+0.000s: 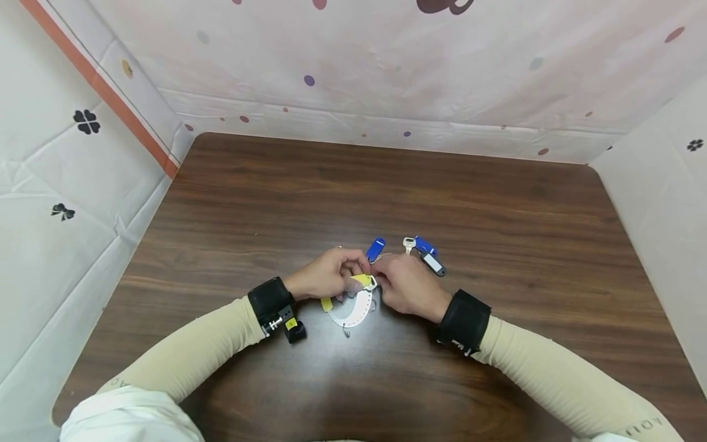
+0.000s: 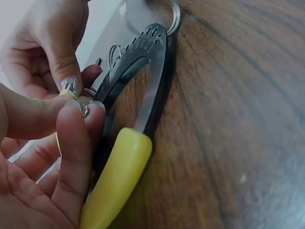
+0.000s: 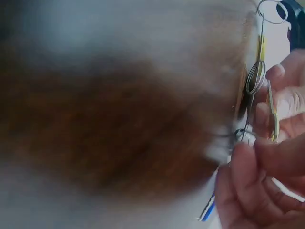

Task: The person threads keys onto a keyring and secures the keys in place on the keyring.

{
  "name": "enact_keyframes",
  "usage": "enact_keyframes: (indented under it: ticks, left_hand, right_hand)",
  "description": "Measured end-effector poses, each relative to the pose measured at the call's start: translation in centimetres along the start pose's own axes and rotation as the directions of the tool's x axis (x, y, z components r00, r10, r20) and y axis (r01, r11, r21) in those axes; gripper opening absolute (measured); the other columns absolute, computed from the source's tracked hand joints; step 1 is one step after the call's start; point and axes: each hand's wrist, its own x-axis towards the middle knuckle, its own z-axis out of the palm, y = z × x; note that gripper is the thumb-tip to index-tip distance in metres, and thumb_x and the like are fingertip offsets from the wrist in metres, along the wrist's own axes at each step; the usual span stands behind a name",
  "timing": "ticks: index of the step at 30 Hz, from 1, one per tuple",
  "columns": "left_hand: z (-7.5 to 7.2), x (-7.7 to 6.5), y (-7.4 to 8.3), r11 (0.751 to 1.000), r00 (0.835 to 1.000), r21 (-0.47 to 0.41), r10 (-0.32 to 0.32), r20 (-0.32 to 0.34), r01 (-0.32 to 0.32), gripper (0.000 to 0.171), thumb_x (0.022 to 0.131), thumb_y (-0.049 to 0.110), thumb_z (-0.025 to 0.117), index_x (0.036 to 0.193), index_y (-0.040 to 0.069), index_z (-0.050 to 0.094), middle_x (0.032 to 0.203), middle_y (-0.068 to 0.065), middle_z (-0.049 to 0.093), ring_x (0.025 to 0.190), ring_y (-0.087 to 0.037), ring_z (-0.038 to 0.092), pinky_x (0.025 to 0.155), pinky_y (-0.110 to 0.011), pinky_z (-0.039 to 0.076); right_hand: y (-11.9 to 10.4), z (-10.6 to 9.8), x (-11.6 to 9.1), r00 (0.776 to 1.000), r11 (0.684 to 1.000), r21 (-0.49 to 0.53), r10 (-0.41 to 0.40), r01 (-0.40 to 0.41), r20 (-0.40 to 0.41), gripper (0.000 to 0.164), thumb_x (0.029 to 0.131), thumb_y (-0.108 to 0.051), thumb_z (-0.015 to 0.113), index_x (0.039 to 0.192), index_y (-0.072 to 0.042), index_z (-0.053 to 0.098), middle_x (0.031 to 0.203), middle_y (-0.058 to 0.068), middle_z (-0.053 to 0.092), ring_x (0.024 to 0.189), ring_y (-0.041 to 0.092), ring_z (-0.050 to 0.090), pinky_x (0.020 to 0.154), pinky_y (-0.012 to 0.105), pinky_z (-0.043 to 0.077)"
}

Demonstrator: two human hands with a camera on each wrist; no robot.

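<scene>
My two hands meet over the middle of the table. My left hand pinches a small metal ring at a yellow key tag between thumb and forefinger. My right hand grips the same spot from the other side, and its fingertips curl by a key ring. Under the hands lies a white arc-shaped plastic piece, which looks dark in the left wrist view. A second yellow tag lies at its near end. The right wrist view is mostly blurred.
A blue key tag lies just beyond the hands. To its right are a key with another blue tag and a black tag. The brown wooden table is walled by patterned white sheets on three sides.
</scene>
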Motion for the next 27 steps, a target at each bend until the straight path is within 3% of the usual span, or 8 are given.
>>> enact_keyframes:
  ticks: [2, 5, 8, 10, 16, 23, 27]
  left_hand:
    - [0.2, 0.1, 0.0, 1.000, 1.000, 0.028, 0.013, -0.011, -0.013, 0.018, 0.092, -0.002, 0.071, 0.107, 0.008, 0.065, 0.084, -0.004, 0.070, 0.053, -0.012, 0.056, 0.048, -0.026, 0.050]
    - [0.5, 0.2, 0.3, 0.988, 0.997, 0.148, 0.056, -0.051, -0.048, 0.014, 0.092, 0.013, 0.077, 0.100, 0.011, 0.065, 0.082, 0.000, 0.069, 0.059, -0.009, 0.056, 0.054, -0.023, 0.047]
    - [0.8, 0.3, 0.6, 0.960, 0.990, 0.271, 0.101, -0.094, -0.072, 0.019, 0.089, 0.022, 0.080, 0.093, 0.014, 0.064, 0.082, 0.004, 0.069, 0.067, -0.006, 0.057, 0.060, -0.022, 0.045]
    - [0.9, 0.3, 0.6, 0.943, 0.986, 0.322, 0.124, -0.113, -0.082, 0.017, 0.088, 0.020, 0.079, 0.090, 0.015, 0.063, 0.082, 0.005, 0.070, 0.071, -0.006, 0.058, 0.064, -0.021, 0.045]
    - [1.0, 0.4, 0.4, 0.943, 0.981, 0.317, 0.146, -0.129, -0.099, 0.014, 0.086, 0.013, 0.077, 0.085, 0.016, 0.063, 0.078, 0.005, 0.066, 0.070, -0.006, 0.057, 0.063, -0.021, 0.044]
    - [1.1, 0.4, 0.6, 0.958, 0.988, 0.279, 0.101, -0.118, -0.065, 0.013, 0.086, 0.008, 0.074, 0.081, 0.014, 0.064, 0.070, 0.007, 0.057, 0.060, -0.005, 0.051, 0.057, -0.019, 0.039]
    - [1.0, 0.5, 1.0, 0.962, 0.989, 0.267, 0.098, -0.115, -0.064, 0.012, 0.087, 0.010, 0.074, 0.079, 0.013, 0.065, 0.069, 0.006, 0.061, 0.056, -0.004, 0.052, 0.052, -0.019, 0.041]
  right_hand:
    - [-0.2, 0.1, 0.0, 1.000, 0.998, -0.056, -0.001, 0.001, 0.001, 0.021, 0.082, 0.008, 0.063, 0.081, -0.012, 0.070, 0.068, -0.006, 0.051, 0.062, 0.007, 0.045, 0.055, 0.021, 0.036]
    - [-0.3, 0.3, -0.1, 1.000, 0.997, -0.070, 0.020, -0.019, 0.005, 0.025, 0.078, 0.011, 0.061, 0.075, -0.014, 0.061, 0.068, -0.007, 0.042, 0.061, 0.008, 0.041, 0.054, 0.021, 0.030]
    - [-0.1, 0.6, -0.2, 1.000, 0.999, -0.032, 0.022, -0.022, -0.005, 0.027, 0.079, 0.012, 0.061, 0.074, -0.014, 0.056, 0.070, -0.007, 0.043, 0.064, 0.009, 0.044, 0.057, 0.022, 0.034]
    - [0.2, 0.8, -0.3, 1.000, 1.000, 0.022, 0.013, -0.012, -0.022, 0.027, 0.081, 0.012, 0.061, 0.076, -0.013, 0.056, 0.071, -0.006, 0.048, 0.066, 0.009, 0.048, 0.059, 0.022, 0.038]
    - [0.7, 0.7, -0.5, 0.999, 0.986, 0.168, 0.028, -0.021, -0.038, 0.026, 0.088, 0.013, 0.060, 0.079, -0.011, 0.058, 0.071, -0.001, 0.064, 0.065, 0.003, 0.058, 0.061, 0.019, 0.046]
    - [0.5, 0.4, -0.6, 1.000, 0.999, 0.042, -0.018, 0.018, -0.006, 0.025, 0.084, 0.011, 0.062, 0.079, -0.013, 0.055, 0.074, -0.005, 0.049, 0.068, 0.010, 0.048, 0.061, 0.023, 0.040]
    - [0.5, 0.4, -0.6, 1.000, 0.999, 0.040, -0.024, 0.024, -0.006, 0.024, 0.085, 0.010, 0.061, 0.081, -0.012, 0.054, 0.076, -0.004, 0.051, 0.070, 0.010, 0.050, 0.062, 0.023, 0.042]
